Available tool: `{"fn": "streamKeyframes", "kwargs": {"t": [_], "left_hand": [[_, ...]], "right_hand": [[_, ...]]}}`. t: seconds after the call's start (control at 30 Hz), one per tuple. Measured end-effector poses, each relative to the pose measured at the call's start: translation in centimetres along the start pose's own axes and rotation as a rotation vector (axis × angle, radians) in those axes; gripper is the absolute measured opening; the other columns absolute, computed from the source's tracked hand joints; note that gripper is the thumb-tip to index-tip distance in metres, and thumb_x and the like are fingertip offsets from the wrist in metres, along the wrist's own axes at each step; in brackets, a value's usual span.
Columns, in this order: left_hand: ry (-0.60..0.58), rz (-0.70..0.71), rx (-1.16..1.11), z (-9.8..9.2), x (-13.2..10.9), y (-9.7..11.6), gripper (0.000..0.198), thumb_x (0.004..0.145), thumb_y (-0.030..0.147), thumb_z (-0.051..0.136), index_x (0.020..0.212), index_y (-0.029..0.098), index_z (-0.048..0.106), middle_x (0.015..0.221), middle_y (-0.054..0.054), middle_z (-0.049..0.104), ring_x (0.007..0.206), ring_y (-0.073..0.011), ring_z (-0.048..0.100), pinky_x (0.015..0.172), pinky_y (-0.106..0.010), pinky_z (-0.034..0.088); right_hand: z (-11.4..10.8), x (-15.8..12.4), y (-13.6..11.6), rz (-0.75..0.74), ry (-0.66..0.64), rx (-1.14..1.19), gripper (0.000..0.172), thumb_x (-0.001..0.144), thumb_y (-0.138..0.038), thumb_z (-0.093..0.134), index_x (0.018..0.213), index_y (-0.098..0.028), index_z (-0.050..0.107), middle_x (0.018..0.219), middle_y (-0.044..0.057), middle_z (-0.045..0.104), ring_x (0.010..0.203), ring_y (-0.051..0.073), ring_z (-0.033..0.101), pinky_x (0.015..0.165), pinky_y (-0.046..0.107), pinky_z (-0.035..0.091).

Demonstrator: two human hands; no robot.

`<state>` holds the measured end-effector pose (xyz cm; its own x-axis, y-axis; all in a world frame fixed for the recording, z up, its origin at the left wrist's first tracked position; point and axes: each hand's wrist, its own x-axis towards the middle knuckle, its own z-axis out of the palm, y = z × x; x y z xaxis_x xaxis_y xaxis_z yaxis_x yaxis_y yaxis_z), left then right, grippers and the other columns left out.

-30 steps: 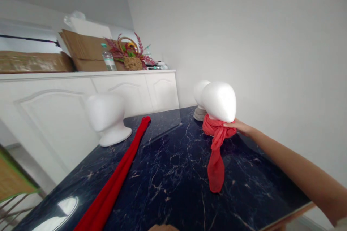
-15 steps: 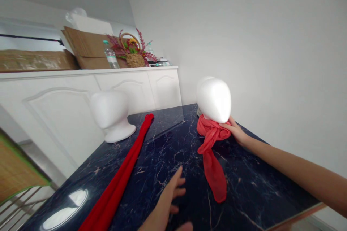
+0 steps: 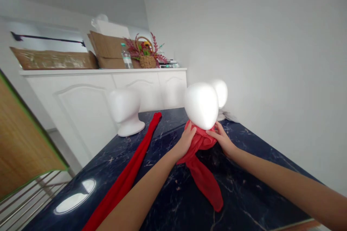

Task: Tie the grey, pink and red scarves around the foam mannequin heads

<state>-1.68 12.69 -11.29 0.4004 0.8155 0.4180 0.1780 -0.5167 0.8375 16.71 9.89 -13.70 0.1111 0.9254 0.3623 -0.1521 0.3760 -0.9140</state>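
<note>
A white foam mannequin head (image 3: 201,105) stands on the dark marble table (image 3: 252,191) with a coral-red sheer scarf (image 3: 205,184) wrapped around its base. The scarf's loose end trails toward me across the marble. My left hand (image 3: 186,142) presses the wrapped scarf on the near left side, and my right hand (image 3: 221,139) grips it on the right. Both hands hide part of the wrap, and the knot is hard to make out.
A second foam head (image 3: 221,93) stands behind, and a third (image 3: 125,106) stands left beside a long dark-red scarf (image 3: 126,177). A white cabinet (image 3: 84,112) holds cardboard, a bottle and a flower basket. A wall runs along the right.
My left hand has come up from the bottom edge and now rests on the scarf at the head's base. The view has swung slightly, and my right hand remains on the scarf.
</note>
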Motion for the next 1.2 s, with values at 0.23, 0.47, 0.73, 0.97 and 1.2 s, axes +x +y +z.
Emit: {"fn": "streamKeyframes", "kwargs": {"t": [0.23,0.47,0.73,0.97,1.2], "left_hand": [[0.077,-0.088,0.115,-4.2,-5.3,3.5,0.073,0.096,0.064,0.031,0.156,0.023,0.025,0.166,-0.002,0.014,0.154,-0.0210,0.008,0.127,-0.039,0.004],[0.199,-0.119,0.158,-4.5,-8.6,2.6,0.074,0.097,0.052,0.042,0.158,0.024,0.011,0.166,-0.005,0.013,0.154,-0.0180,0.010,0.126,-0.037,0.005],[0.229,-0.085,0.155,-3.9,-9.5,0.7,0.078,0.093,0.048,0.053,0.155,0.020,0.016,0.165,-0.012,0.015,0.152,-0.0223,0.016,0.125,-0.041,0.012],[0.390,-0.151,0.281,-4.6,-10.5,2.0,0.029,0.087,0.049,0.060,0.085,0.020,0.062,0.137,-0.013,0.050,0.146,-0.0299,0.028,0.122,-0.051,0.019],[0.322,0.013,0.535,-2.4,-11.1,2.7,0.044,0.066,0.053,0.082,0.093,0.020,0.070,0.155,-0.014,0.033,0.142,-0.0387,0.034,0.118,-0.055,0.027]], "right_hand": [[4.8,-2.2,-2.5,0.038,-0.089,0.135,0.080,0.070,-0.039,0.083,0.140,-0.035,0.045,0.142,0.003,0.053,0.131,0.029,0.049,0.111,0.048,0.041],[7.0,-3.0,0.5,-0.071,-0.105,-0.064,0.090,0.067,-0.046,0.083,0.146,-0.036,0.040,0.148,0.003,0.045,0.139,0.030,0.039,0.114,0.051,0.038],[5.9,-3.1,1.5,-0.053,-0.237,-0.193,0.087,0.072,-0.047,0.080,0.147,-0.036,0.037,0.138,0.005,0.052,0.133,0.029,0.046,0.108,0.051,0.045],[3.7,-2.0,-0.5,-0.078,-0.022,-0.289,0.039,0.083,-0.029,0.047,0.121,-0.029,0.056,0.126,0.007,0.058,0.121,0.029,0.053,0.101,0.052,0.043],[3.7,-2.6,-0.8,-0.769,-0.288,-1.068,0.026,0.083,-0.016,0.059,0.108,-0.023,0.066,0.101,0.010,0.060,0.094,0.028,0.053,0.080,0.042,0.044]]}}
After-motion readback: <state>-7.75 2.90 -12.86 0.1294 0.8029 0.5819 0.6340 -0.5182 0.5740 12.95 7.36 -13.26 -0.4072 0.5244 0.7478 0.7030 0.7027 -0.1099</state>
